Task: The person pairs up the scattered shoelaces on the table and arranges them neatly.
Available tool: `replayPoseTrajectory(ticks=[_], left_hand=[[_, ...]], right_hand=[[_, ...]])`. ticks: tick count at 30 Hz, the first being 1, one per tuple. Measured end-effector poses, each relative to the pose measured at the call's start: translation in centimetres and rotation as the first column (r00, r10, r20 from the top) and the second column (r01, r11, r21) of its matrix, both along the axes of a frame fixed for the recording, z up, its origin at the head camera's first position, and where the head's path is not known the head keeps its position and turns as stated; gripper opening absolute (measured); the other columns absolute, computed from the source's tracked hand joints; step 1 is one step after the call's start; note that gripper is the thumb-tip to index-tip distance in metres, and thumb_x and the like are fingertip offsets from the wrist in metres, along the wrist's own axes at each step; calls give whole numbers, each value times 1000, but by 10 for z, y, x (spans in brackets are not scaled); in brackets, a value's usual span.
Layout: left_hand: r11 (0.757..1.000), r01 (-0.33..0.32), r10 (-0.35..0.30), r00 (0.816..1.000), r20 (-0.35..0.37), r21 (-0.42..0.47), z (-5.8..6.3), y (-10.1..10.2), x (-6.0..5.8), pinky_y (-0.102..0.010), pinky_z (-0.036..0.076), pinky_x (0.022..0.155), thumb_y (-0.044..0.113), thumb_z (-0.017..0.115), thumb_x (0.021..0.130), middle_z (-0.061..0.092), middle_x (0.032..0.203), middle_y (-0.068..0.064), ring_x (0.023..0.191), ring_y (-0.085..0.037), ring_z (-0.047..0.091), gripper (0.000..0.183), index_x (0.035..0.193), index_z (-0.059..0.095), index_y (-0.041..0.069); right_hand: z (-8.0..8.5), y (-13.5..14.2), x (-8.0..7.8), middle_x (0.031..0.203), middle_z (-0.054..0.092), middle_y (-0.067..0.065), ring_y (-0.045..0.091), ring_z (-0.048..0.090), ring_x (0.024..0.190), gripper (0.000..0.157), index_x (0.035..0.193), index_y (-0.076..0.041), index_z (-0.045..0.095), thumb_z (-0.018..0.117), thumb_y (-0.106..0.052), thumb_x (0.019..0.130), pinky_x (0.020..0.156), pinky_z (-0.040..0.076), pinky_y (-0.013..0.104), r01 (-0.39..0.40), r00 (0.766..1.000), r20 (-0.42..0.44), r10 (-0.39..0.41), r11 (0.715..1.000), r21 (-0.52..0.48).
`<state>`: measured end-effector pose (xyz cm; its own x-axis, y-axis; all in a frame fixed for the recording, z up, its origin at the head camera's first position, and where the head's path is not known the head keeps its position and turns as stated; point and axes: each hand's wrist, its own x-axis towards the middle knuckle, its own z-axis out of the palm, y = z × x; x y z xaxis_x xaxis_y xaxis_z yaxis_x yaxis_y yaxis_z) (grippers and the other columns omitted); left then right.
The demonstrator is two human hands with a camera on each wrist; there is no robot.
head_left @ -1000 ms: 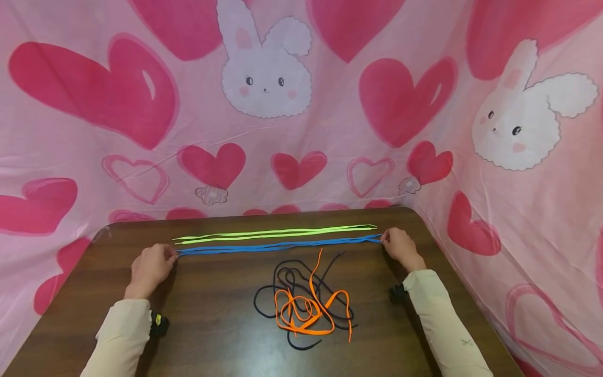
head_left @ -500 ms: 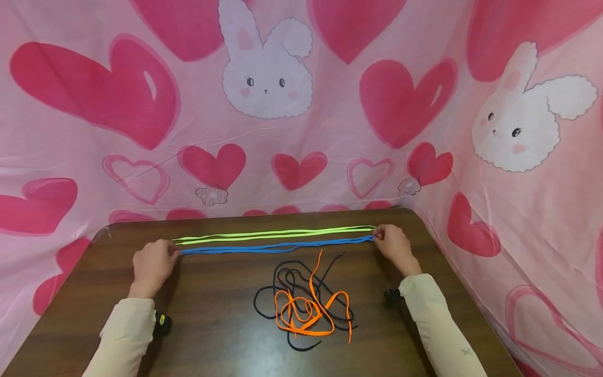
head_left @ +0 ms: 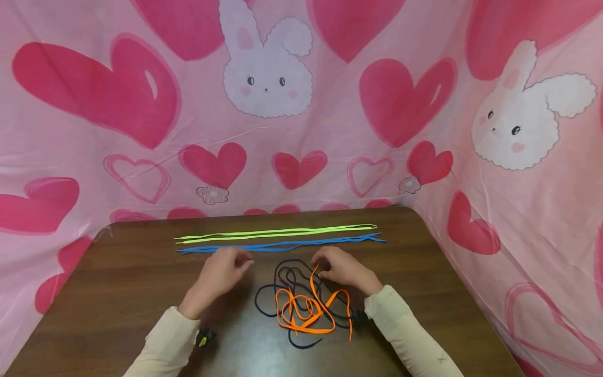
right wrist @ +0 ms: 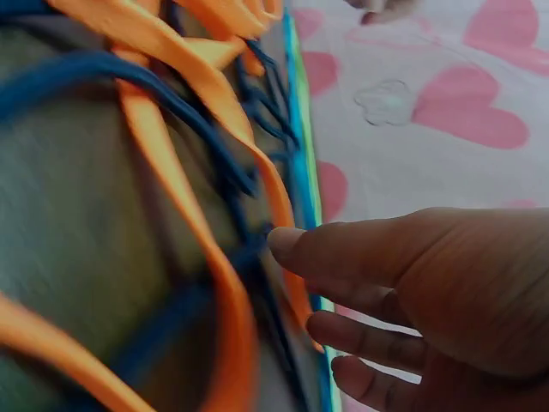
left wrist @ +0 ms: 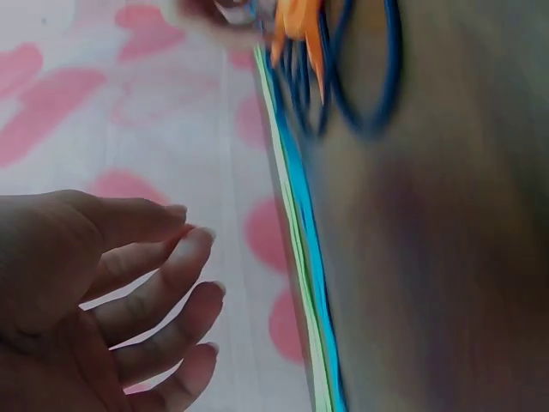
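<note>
Beyond left hand (head_left: pixel 219 273), fingers (left wrist: pixel 171 339) loose, empty: blue laces (head_left: pixel 330 241), lime-green laces (head_left: pixel 325 229), straight, likely against tangling. Beside right hand (head_left: pixel 347 269), fingers parted: tangled orange lace (head_left: pixel 313 331), dark cord (right wrist: pixel 60 77).

The table (head_left: pixel 103 293) looks like smooth, grained wood, softly glossy where light falls. The lime laces (head_left: pixel 330 229), blue laces (head_left: pixel 330 241) and orange lace (right wrist: pixel 230 322) look like flat, matt woven fabric; the dark cord (right wrist: pixel 94 67) looks rounder, also textile and matt. The backdrop (head_left: pixel 330 120) is creased, dull cloth, and the sleeves (head_left: pixel 169 335) look like matt cloth
</note>
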<state>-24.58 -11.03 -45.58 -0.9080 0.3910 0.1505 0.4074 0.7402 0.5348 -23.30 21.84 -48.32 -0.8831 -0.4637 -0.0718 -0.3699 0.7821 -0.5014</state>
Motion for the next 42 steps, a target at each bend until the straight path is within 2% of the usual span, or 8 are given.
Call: replayPoseTrajectory(ticks=[9,14,16,23,30,33,39,42], left_hand=[[993,93,-100,988,119,66,-18,44,21,-26,48,58,12,78,89,64,73,10,64,-5,54,6,95,78,10],[977,201,-210,962,172,69,-25,55,30,-25,45,57,14,76,90,63,72,11,63,-5,54,5,94,77,11],[961,267,-278,936,214,78,-25,58,32,-25,46,58,15,75,92,64,73,11,64,-4,55,6,96,77,11],[881,449,-470,792,389,151,-24,60,41,-21,47,58,29,78,91,65,73,11,61,-3,56,20,97,76,11],[837,504,-545,726,420,216,-23,61,53,-20,47,55,34,82,87,63,68,12,56,-1,55,22,82,71,16],[827,506,-561,719,410,245,-23,61,58,-19,46,52,37,80,88,61,64,13,52,0,53,25,76,69,18],[826,492,-561,762,324,275,-19,58,64,-17,34,47,37,78,90,49,58,14,47,2,40,27,74,65,20],[810,484,-578,754,313,331,-16,57,66,-16,33,49,32,76,93,47,61,13,50,1,39,19,81,68,19]], right_hand=[[-12,-15,12,84,67,-8,9,58,75,7,93,-14,75,77,-8,90,71,51,29,33,998,61,-32,999,-28],[-11,-24,25,70,58,-9,7,50,60,9,84,-13,72,75,-8,91,58,44,23,51,992,115,-48,998,-21],[-9,-29,31,69,57,-9,6,50,59,10,84,-13,71,75,-8,91,57,43,22,57,990,130,-56,998,-1],[-3,-51,57,65,53,-11,4,47,54,18,76,-19,67,74,-11,91,52,40,20,-24,988,153,11,996,84],[5,-66,72,61,51,-16,0,45,52,20,76,-23,64,72,-19,95,50,38,18,-155,979,146,142,984,82],[14,-68,77,60,51,-15,0,45,51,20,77,-24,65,72,-22,95,49,37,18,-164,978,142,152,983,80],[37,-67,86,65,56,-20,-3,50,57,14,81,-26,69,75,-21,93,54,43,18,-106,989,103,108,994,-25],[49,-65,89,70,60,-21,-4,53,61,11,86,-25,71,74,-19,94,59,46,18,-78,992,85,88,990,-119]])
